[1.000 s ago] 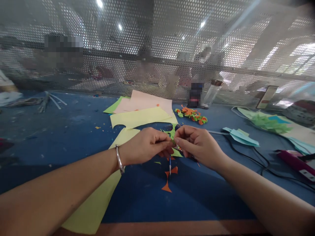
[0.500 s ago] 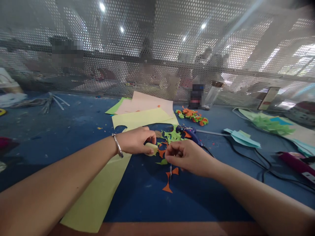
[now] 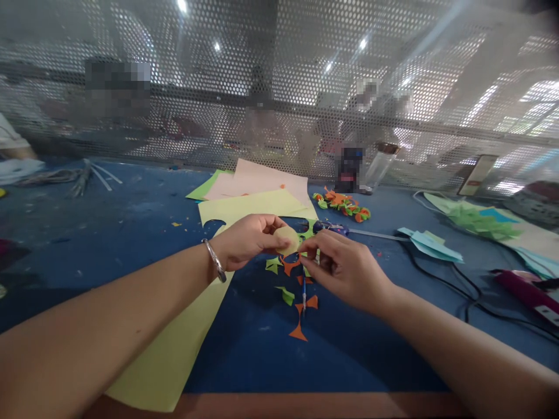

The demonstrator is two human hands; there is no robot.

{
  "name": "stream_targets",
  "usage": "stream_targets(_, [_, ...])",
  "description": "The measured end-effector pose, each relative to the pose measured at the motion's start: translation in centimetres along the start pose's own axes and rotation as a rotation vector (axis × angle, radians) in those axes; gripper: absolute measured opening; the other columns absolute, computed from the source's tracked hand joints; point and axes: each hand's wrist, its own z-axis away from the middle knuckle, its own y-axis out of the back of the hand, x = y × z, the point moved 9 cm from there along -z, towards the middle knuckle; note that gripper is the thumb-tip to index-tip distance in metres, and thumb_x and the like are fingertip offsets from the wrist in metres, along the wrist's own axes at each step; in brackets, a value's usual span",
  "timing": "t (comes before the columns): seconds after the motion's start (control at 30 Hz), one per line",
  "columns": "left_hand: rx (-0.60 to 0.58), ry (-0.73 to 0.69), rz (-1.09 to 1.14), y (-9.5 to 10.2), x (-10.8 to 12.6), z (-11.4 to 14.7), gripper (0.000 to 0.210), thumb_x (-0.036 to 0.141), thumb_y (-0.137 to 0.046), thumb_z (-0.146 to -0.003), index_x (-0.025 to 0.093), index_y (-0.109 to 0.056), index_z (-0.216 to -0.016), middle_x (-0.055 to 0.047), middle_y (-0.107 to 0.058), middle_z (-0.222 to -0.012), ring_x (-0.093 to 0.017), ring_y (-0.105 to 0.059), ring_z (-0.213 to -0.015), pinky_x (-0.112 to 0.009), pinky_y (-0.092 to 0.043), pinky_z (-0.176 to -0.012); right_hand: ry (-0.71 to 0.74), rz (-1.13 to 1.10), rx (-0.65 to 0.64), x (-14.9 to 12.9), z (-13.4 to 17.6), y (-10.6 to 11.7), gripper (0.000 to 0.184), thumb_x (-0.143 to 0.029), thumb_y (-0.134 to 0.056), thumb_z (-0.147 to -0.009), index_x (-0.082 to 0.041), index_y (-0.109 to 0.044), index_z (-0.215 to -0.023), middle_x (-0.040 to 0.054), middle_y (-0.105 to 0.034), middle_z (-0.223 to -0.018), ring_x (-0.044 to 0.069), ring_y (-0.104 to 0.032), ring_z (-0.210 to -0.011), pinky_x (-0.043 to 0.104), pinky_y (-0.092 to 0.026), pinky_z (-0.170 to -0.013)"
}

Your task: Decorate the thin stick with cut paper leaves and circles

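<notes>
My left hand (image 3: 257, 235) holds a small pale yellow paper circle (image 3: 287, 240) between thumb and fingers, above the middle of the table. At the circle's right edge, the fingertips of my right hand (image 3: 345, 262) pinch together on the rim. Beneath the hands lie orange paper scraps (image 3: 298, 333) and green paper scraps (image 3: 286, 295). A thin blue pen-like tool (image 3: 304, 291) lies among them, partly covered by my right hand. Behind that hand sits a blue glue gun (image 3: 332, 228), mostly hidden, with a glue stick (image 3: 375, 235) out of its back.
A yellow sheet (image 3: 174, 361) with rounded cut-outs runs under my left forearm. Pink paper (image 3: 271, 180) lies behind it. Orange and green paper curls (image 3: 343, 203) are piled at the back. Light blue papers (image 3: 432, 247), black cables (image 3: 437, 282) and a purple power strip (image 3: 528, 297) lie right.
My left hand has lifted the paper circle up and to the right, turning its flat face into view. My right hand has risen slightly, its fingertips now meeting the circle's edge.
</notes>
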Motion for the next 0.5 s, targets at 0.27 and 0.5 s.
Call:
stream_targets(0.27, [-0.061, 0.114, 0.195, -2.2, -0.9, 0.8, 0.027, 0.021, -0.083, -0.074, 0.015, -0.061, -0.086, 0.001, -0.066, -0.078, -0.009, -0.063, -0.072, -0.026, -0.051, -0.078, 0.110, 0.081, 0.020, -0.8, 0.2, 0.3, 0.011, -0.018, -0.054, -0.095, -0.019, -0.064, -0.099, 0.0049, -0.064, -0.094, 0.014, -0.059, -0.078, 0.026, -0.045, -0.068])
stream_targets(0.5, [-0.100, 0.053, 0.117, -2.8, -0.6, 0.9, 0.019, 0.030, -0.073, -0.084, 0.013, -0.070, -0.092, -0.007, -0.073, -0.095, -0.012, -0.068, -0.080, -0.026, -0.053, -0.080, 0.010, -0.007, 0.123, -0.1, 0.1, 1.5, 0.006, -0.018, -0.059, -0.092, -0.018, -0.063, -0.087, 0.0003, -0.057, -0.077, 0.010, -0.053, -0.064, 0.023, -0.042, -0.057])
